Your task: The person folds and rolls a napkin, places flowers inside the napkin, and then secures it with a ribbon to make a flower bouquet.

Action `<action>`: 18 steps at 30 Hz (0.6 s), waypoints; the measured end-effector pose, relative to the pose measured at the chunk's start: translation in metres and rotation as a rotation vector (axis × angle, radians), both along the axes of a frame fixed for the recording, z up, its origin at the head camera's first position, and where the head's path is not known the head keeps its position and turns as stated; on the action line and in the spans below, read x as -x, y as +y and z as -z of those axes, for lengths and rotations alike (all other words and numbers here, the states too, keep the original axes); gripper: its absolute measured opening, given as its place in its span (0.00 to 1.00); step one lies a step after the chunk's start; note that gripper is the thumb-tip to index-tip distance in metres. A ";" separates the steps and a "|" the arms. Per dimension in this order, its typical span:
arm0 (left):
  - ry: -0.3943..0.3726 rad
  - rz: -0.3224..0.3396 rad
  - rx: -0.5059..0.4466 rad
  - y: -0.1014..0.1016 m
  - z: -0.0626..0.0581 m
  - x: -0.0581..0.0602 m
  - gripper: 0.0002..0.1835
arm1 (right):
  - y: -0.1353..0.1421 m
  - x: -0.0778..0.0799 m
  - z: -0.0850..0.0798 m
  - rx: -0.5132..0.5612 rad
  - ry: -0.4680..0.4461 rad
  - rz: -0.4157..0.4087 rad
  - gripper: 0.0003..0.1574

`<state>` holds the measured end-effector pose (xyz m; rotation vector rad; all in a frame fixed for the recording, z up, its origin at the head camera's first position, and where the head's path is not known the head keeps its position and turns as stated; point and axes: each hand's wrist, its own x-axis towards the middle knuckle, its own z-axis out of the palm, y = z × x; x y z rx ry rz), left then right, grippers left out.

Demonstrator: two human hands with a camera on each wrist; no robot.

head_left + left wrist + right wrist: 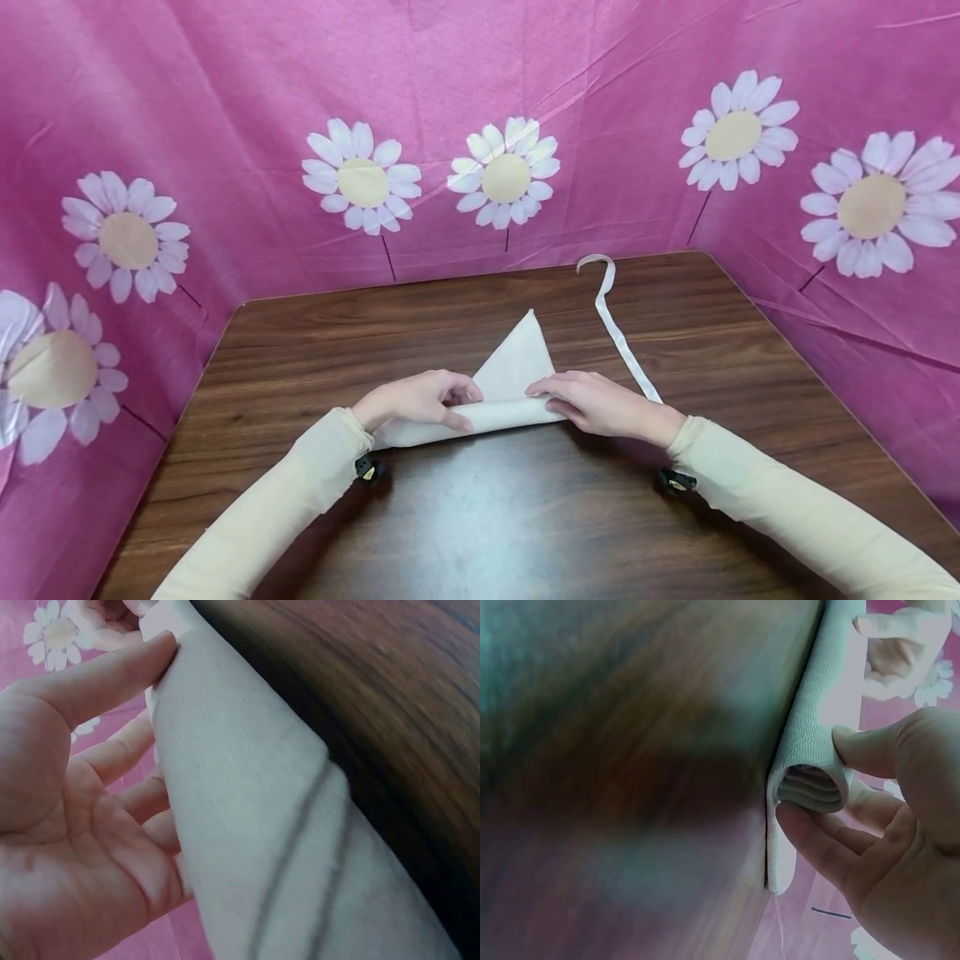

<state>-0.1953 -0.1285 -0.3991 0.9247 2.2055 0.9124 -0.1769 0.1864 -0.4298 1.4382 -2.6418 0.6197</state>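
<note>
A white cloth napkin [516,360], partly rolled, lies on the table, its pointed corner spread flat toward the far edge. My left hand [420,400] holds the left part of the roll, thumb on the near side and fingers behind it. In the left wrist view, slanting layer edges mark the rolled cloth [232,772]. At the right end, my right hand [603,406] grips the roll between thumb and fingers. The right wrist view looks into the roll's hollow end [810,789], where several inner layers show; fingertips touch its rim.
A white ribbon [618,337] runs from the table's far edge, where it curls, down to behind my right hand. The brown wooden table [480,517] is bordered by pink cloth [465,67] printed with daisies at the back and sides.
</note>
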 end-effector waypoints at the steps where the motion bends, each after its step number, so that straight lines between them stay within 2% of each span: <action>1: 0.010 -0.006 0.013 -0.002 0.000 0.000 0.19 | 0.000 0.001 0.000 0.001 -0.003 0.002 0.18; 7: 0.090 -0.030 0.071 -0.012 0.001 0.001 0.23 | -0.003 0.006 0.001 0.029 -0.003 0.039 0.19; 10: 0.129 -0.035 0.066 -0.013 0.001 0.001 0.23 | -0.004 0.009 0.001 0.023 -0.003 0.059 0.19; 15: 0.274 -0.044 -0.019 -0.009 0.003 -0.001 0.24 | -0.005 0.012 0.002 -0.005 -0.010 0.071 0.16; 18: 0.352 -0.061 -0.059 -0.002 0.005 -0.007 0.24 | -0.006 0.014 0.003 0.002 0.002 0.071 0.15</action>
